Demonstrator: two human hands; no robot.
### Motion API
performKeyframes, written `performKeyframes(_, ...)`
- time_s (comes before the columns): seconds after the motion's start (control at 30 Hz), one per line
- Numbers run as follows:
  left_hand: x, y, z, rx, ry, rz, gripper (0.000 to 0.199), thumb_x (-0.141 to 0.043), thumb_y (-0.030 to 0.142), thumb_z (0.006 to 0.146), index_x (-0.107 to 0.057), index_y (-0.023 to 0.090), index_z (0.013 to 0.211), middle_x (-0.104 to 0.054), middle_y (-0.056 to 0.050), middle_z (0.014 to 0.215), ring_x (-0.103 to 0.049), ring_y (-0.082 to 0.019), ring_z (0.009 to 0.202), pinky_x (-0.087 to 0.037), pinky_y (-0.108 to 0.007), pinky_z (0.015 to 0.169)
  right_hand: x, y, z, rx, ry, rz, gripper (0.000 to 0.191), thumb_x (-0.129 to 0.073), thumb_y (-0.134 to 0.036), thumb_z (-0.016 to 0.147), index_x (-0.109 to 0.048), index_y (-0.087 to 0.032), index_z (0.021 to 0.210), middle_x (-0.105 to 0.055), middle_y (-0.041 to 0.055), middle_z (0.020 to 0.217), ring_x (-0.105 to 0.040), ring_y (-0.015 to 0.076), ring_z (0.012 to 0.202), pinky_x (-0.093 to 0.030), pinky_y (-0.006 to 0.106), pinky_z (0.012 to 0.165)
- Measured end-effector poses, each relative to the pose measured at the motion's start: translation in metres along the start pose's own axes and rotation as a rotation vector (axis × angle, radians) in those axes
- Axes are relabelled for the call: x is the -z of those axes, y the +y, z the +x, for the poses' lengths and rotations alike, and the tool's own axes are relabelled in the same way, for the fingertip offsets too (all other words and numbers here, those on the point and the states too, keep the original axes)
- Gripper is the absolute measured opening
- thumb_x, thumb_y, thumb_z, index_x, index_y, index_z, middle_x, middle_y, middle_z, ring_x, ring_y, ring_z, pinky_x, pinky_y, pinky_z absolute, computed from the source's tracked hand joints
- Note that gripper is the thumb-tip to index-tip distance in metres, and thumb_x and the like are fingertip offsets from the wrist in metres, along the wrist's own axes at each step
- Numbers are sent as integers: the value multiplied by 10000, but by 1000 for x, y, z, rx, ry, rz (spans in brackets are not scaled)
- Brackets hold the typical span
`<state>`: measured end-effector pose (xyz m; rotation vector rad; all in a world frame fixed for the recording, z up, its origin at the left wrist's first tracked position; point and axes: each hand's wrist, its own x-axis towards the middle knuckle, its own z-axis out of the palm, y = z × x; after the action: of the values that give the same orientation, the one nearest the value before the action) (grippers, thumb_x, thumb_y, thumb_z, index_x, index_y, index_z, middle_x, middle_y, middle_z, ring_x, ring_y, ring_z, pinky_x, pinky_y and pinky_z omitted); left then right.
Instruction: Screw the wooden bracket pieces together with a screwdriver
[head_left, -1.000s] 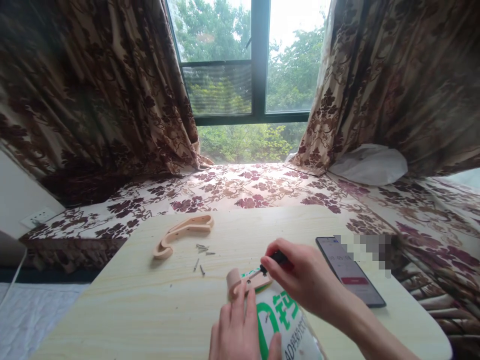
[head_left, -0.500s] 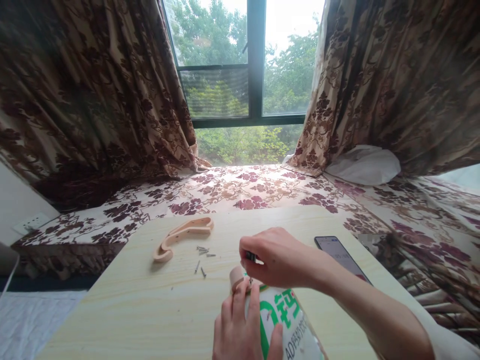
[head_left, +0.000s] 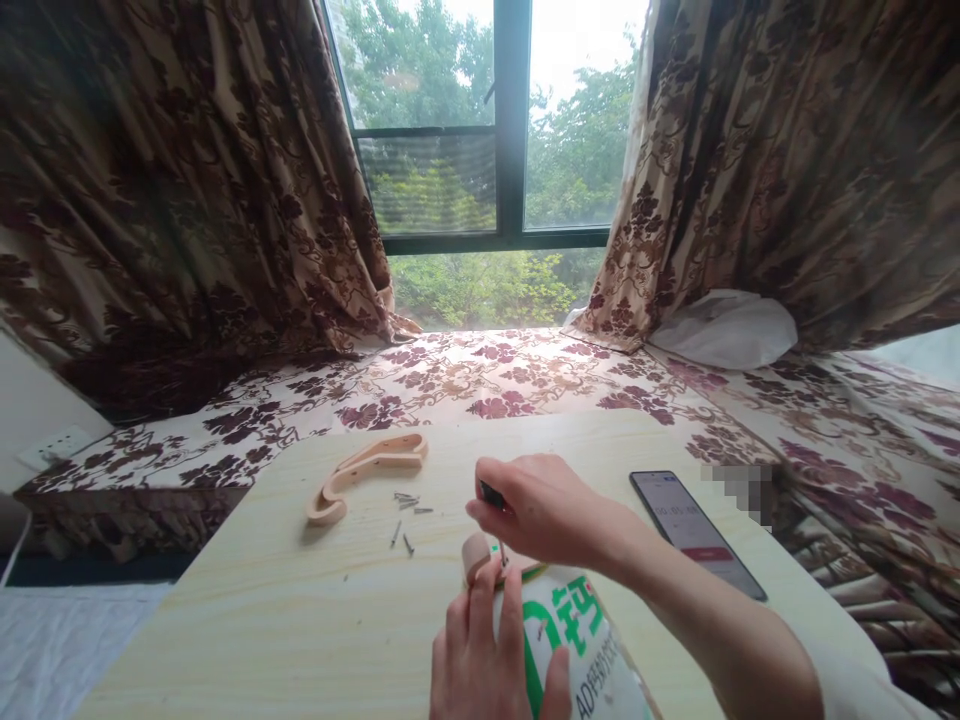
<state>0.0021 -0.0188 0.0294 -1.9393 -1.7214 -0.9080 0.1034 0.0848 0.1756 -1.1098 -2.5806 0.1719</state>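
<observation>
My right hand (head_left: 525,505) is closed round the dark handle of a screwdriver (head_left: 491,496). Its thin shaft points down at a light wooden piece (head_left: 475,553) with a rounded end. My left hand (head_left: 484,645) lies with fingers spread, its fingertips on the wooden piece beside the shaft and its thumb on a white pack (head_left: 589,650) with green lettering. Most of the wooden piece is hidden under my hands. To the left, a curved wooden hook (head_left: 367,467) with small holes lies on the table, near several loose screws (head_left: 407,545).
A phone (head_left: 697,535) with its screen lit lies right of my right forearm. The pale wood-grain table (head_left: 247,610) stands before a ledge (head_left: 495,380) with flowered cloth. Beyond are patterned curtains (head_left: 720,150), a window (head_left: 512,120) and a white plastic bag (head_left: 727,328).
My right hand has turned a little with the screwdriver, and more of the shaft shows. The right forearm has dropped, uncovering more of the phone. My left hand stays nearly in place.
</observation>
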Motion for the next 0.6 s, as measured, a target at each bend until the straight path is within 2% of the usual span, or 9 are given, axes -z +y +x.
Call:
performKeyframes(0.13,5,0,0,-16,-60,7,496,-477,316,816,-443,167,1288,-508,-110,1320,-485,-285,1075,-422,-415,809,12,4,1,140,-65,54,133,-494,-274,847,-602,-207,808,-676,7,756,-495,101,624,-266,237,552)
performKeyframes(0.2,10,0,2,-22,-96,22,496,-475,327,833,-435,163,1300,-486,-113,1341,-474,-285,1097,-430,-417,814,13,6,2,160,-72,67,141,-484,-261,852,-600,-208,792,-674,5,769,-491,99,634,-265,235,554)
performKeyframes(0.33,20,-3,7,-88,-180,39,537,-492,400,844,-428,166,1323,-466,-107,1362,-478,-269,1102,-454,-392,804,-2,11,1,37,-16,0,167,-458,-294,881,-567,-190,809,-671,20,757,-484,107,603,-232,255,528)
performKeyframes(0.43,25,-3,11,-75,-240,31,562,-493,425,847,-414,165,1338,-453,-103,1373,-458,-270,1132,-457,-390,824,-11,12,0,-84,42,-97,241,-400,-346,921,-559,-173,866,-671,45,731,-483,118,567,-199,276,510)
performKeyframes(0.5,25,-2,12,-84,-239,29,560,-491,418,847,-410,169,1342,-447,-100,1377,-455,-270,1133,-455,-390,825,-9,10,1,-101,48,-130,275,-403,-380,924,-564,-165,865,-671,52,716,-484,120,548,-183,282,500)
performKeyframes(0.6,18,-1,9,-60,-150,44,514,-483,361,838,-447,148,1305,-472,-117,1350,-475,-278,1090,-447,-401,803,5,6,6,-3,-31,-117,284,-466,-409,890,-587,-170,795,-674,45,699,-506,123,552,-184,277,491)
